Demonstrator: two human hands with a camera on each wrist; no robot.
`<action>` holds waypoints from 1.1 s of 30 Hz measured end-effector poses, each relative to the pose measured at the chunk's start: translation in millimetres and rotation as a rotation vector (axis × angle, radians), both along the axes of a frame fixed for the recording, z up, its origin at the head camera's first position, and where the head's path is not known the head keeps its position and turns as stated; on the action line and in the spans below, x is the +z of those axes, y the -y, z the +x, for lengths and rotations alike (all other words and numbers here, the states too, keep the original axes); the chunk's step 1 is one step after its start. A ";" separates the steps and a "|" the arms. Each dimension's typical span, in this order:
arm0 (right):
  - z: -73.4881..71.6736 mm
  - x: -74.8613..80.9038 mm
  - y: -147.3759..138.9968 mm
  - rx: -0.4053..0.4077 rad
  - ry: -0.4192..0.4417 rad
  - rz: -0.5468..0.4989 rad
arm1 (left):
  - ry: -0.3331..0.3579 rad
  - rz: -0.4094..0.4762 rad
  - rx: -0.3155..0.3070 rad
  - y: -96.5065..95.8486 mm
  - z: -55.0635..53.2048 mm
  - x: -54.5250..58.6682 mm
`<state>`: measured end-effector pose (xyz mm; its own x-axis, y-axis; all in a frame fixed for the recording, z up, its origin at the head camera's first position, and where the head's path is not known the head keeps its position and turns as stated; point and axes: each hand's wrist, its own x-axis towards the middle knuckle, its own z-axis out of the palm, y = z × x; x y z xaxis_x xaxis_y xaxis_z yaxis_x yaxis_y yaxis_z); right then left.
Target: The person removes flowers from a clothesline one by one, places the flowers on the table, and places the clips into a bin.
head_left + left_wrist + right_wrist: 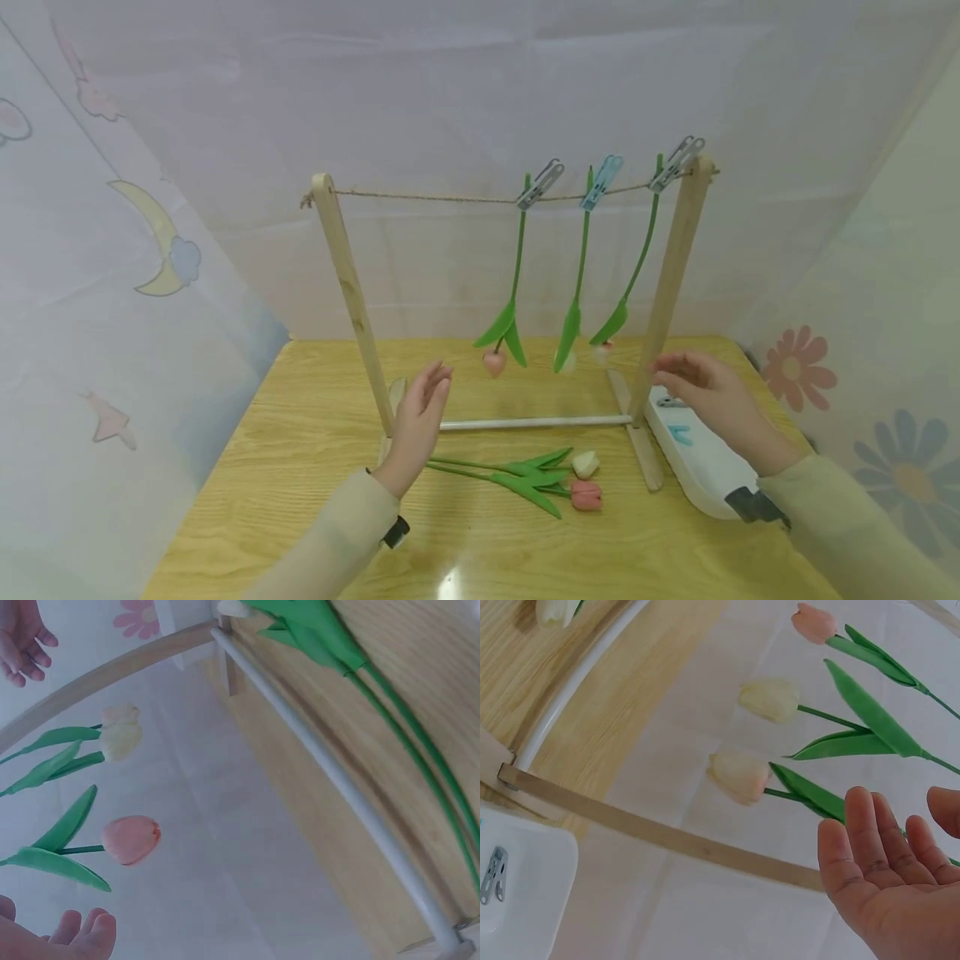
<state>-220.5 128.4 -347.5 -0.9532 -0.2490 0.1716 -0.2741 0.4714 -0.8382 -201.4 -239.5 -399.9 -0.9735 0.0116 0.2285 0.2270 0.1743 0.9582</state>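
My left hand (pixel 418 425) is raised above the table on the left, fingers relaxed and holding nothing. Under and beside it lie a white tulip (pixel 586 464) and a pink tulip (pixel 587 495), stems pointing left. On the right, my right hand (pixel 716 402) hovers by the rack's right post, its fingers loosely bent and its palm bare in the right wrist view. Three tulips hang head down from the twine (pixel 442 198): a pink one (pixel 494 362) under a grey clothespin (pixel 540 183), a pale one (pixel 771 700) under a blue clothespin (pixel 602 182), and a pinkish-white one (pixel 739 778) under another grey clothespin (pixel 677 164).
A wooden rack with a left post (pixel 348 292), a right post (pixel 672 283) and a white lower bar (pixel 536 422) stands on the wooden table (pixel 315 500). Right of it sits a white tray (pixel 712 467) holding a blue clothespin (pixel 680 434) and a grey clothespin (pixel 493 876). Printed cloth surrounds the table.
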 end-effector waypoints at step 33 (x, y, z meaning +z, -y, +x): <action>-3.7 31.2 40.4 0.037 -0.147 -0.091 | -0.092 -0.046 -0.041 -12.8 -23.5 44.7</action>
